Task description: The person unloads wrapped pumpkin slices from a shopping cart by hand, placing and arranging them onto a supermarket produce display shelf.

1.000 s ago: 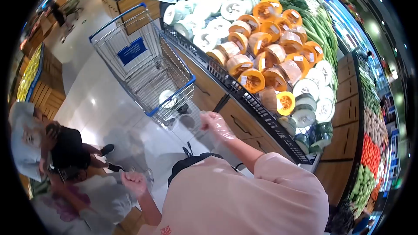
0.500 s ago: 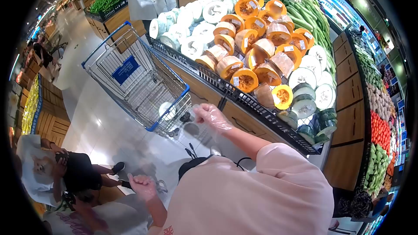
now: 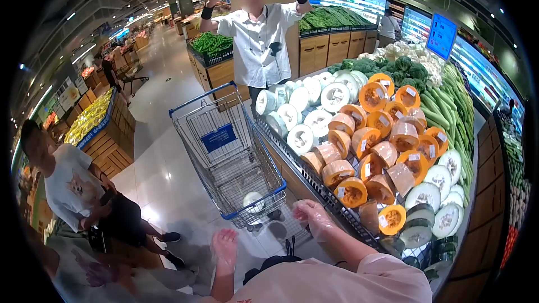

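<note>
In clear plastic gloves, both my hands hang in front of my pink shirt. My left hand (image 3: 224, 247) is raised at the lower middle, its fingers loosely bent and nothing in it. My right hand (image 3: 314, 219) has its fingers curled in, nothing visible inside; it is between the shopping cart (image 3: 241, 163) and the vegetable stand's black edge (image 3: 331, 207). A pale round item (image 3: 254, 202) shows through the wire at the cart's near end. Cut orange pumpkins (image 3: 352, 192) in film and pale melon pieces (image 3: 335, 97) lie on the stand.
Beyond the cart a person in a white shirt (image 3: 261, 50) has both arms raised. At left stands another person (image 3: 76, 185), with a further person's pale shirt nearer me. Broccoli (image 3: 412, 70), long green vegetables (image 3: 449, 112) and a blue screen (image 3: 442, 36) are at the right.
The view has tilted up, bringing the person with raised arms fully into sight. My left hand's fingers have loosened and point more upward. My right hand remains beside the stand.
</note>
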### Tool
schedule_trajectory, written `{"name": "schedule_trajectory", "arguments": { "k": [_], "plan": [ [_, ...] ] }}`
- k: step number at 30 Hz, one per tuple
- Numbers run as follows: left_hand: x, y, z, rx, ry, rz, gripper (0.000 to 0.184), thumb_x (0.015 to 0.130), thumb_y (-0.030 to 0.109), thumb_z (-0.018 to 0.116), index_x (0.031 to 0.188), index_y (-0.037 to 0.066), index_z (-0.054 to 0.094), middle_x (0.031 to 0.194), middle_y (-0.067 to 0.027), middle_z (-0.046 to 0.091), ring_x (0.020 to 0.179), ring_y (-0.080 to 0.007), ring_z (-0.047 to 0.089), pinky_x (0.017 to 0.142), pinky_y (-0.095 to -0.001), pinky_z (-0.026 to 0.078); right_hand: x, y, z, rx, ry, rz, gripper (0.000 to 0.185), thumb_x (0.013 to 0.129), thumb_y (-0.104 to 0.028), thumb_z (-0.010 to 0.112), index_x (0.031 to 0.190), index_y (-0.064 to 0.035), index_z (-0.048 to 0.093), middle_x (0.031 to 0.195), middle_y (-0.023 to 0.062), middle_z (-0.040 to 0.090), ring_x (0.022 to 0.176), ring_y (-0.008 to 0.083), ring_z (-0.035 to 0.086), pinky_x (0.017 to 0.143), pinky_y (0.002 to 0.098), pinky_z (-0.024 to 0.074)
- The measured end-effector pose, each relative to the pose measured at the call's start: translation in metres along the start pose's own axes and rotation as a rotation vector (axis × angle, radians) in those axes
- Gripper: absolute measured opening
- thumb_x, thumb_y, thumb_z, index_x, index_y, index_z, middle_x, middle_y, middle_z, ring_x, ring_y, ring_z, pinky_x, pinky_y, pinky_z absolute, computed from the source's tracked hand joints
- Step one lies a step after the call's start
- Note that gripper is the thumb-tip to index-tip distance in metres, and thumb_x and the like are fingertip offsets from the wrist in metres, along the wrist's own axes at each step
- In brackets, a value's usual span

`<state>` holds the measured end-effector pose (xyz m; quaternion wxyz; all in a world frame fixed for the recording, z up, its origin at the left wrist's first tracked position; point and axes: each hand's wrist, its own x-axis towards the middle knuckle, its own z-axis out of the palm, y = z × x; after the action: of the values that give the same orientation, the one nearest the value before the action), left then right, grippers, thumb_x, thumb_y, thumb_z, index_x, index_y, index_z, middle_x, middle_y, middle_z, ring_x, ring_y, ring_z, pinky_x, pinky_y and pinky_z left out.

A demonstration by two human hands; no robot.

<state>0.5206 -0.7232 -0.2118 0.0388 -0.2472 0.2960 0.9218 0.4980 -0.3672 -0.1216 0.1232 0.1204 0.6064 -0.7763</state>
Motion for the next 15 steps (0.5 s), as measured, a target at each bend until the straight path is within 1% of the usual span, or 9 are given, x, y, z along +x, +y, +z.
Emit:
{"name": "schedule_trajectory", "arguments": {
  "k": [1,4,8,10,15],
  "plan": [
    [0.0,-0.007,0.011,0.006,-0.016,-0.006,0.035,0.099,0.042,0.056,0.108,0.008,0.061,0.106,-0.0105,0.066,0.101,-0.027,0.063,0.089,-0.0412,0.047,-0.001,-0.007,-0.003,0.013,-0.004,0.015,0.029,0.099,-0.035,0.063,0.106,-0.0074,0.067,0.095,0.0023,0.069,0.091,0.0131,0.064,0.085,0.0303,0.0465],
    [0.009,-0.029,0.025,0.029,-0.004,-0.003,0.037,0.1,0.043,0.055,0.109,0.008,0.062,0.109,-0.0107,0.067,0.102,-0.0274,0.064,0.09,-0.0421,0.048,0.002,-0.011,-0.016,0.026,-0.01,0.019,0.029,0.099,-0.035,0.064,0.106,-0.0071,0.067,0.096,0.0029,0.07,0.093,0.0134,0.064,0.086,0.031,0.0462],
    [0.028,-0.045,0.022,0.101,-0.036,-0.043,0.041,0.1,0.046,0.055,0.116,0.008,0.061,0.116,-0.0114,0.066,0.107,-0.0278,0.064,0.092,-0.0429,0.048,0.013,-0.009,-0.026,0.056,0.006,0.042,0.03,0.1,-0.031,0.062,0.115,-0.0061,0.066,0.103,0.006,0.07,0.095,0.0164,0.066,0.089,0.0337,0.0498],
    [0.02,-0.044,0.033,0.128,-0.026,-0.063,0.043,0.1,0.047,0.055,0.12,0.009,0.059,0.12,-0.0115,0.065,0.111,-0.0281,0.064,0.093,-0.043,0.049,0.014,-0.007,-0.023,0.087,-0.003,0.073,0.031,0.101,-0.032,0.062,0.117,-0.0054,0.066,0.107,0.0063,0.07,0.098,0.017,0.066,0.09,0.0339,0.0498],
    [0.037,-0.019,0.06,0.228,-0.06,-0.082,0.06,0.101,0.056,0.051,0.136,0.006,0.053,0.134,-0.0129,0.06,0.127,-0.0297,0.058,0.1,-0.0466,0.046,0.041,0.014,-0.007,0.057,-0.039,0.097,0.04,0.1,-0.036,0.064,0.124,-0.0039,0.064,0.116,0.0072,0.07,0.105,0.0177,0.066,0.091,0.0339,0.0488]
  ]
}}
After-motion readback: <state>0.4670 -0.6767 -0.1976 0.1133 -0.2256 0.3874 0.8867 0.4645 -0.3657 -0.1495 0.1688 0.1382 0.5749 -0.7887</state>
